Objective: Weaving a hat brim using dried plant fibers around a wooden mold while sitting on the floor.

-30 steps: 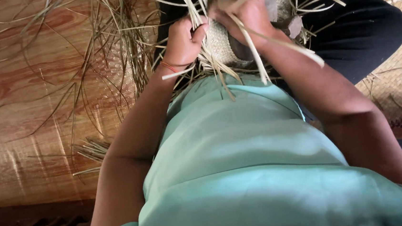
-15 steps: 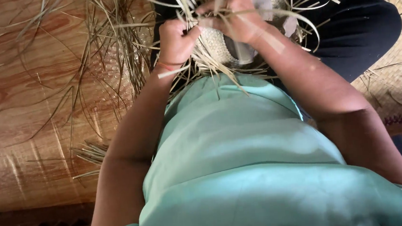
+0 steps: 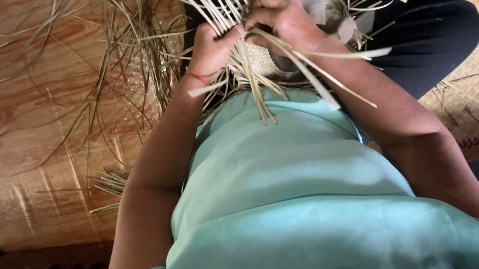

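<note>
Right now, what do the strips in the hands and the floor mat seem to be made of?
Strips: probably dried palm leaf or straw; pale, flat, matte, springing stiffly from the half-woven piece that both hands grip. Floor mat: seemingly similar plant fibre, tan, with a visible plaited checker texture.

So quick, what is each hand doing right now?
Left hand: closed, fingers pinching pale straw strips at the edge of the woven piece.
Right hand: closed, fingers gripping the strips on the same woven piece.
</note>
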